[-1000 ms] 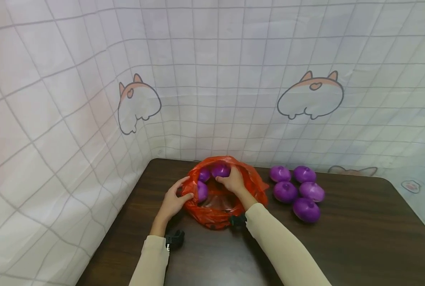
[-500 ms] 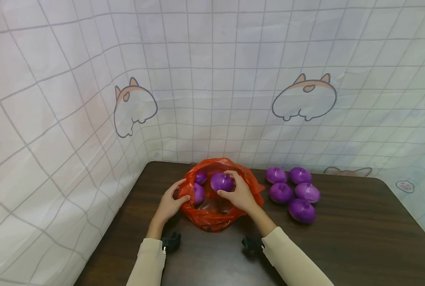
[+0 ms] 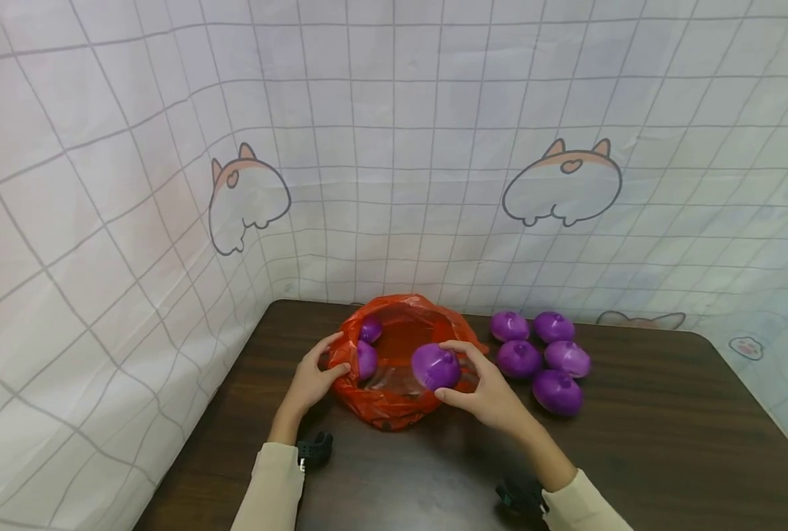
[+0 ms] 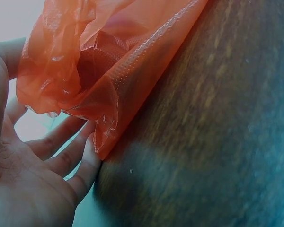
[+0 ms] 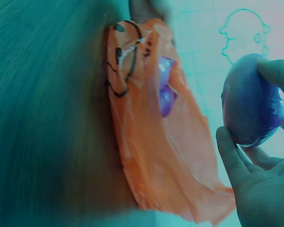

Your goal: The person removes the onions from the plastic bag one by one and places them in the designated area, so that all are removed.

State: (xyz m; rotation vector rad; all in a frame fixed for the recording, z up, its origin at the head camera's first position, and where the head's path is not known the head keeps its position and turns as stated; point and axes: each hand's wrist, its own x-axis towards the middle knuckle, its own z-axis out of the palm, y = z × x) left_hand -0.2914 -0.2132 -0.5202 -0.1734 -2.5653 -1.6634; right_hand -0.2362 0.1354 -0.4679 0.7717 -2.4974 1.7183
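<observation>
The right hand (image 3: pixel 489 391) is holding one purple onion (image 3: pixel 436 366) with fingers and thumb curled around it, just above the near right edge of the orange plastic bag (image 3: pixel 394 398). In the right wrist view the same onion (image 5: pixel 253 101) is sitting between the thumb and fingertips, with the bag (image 5: pixel 161 156) off to the side and clearly apart from it.

The left hand (image 3: pixel 314 376) is gripping the left rim of the bag, thumb pinching the plastic against the fingers. From the left wrist view the bag (image 4: pixel 99 71) is draping over the fingers (image 4: pixel 68 151), bunched up on the table.

Two more onions are sitting inside the bag: one (image 3: pixel 365 359) right by the left hand's thumb, another (image 3: pixel 370 330) further back.

To the right of the bag, a cluster of five onions (image 3: pixel 542 358) is lying on the dark wooden table (image 3: pixel 666 442), packed close together. A checked cloth with cartoon animal prints (image 3: pixel 562 181) is hanging behind everything.
</observation>
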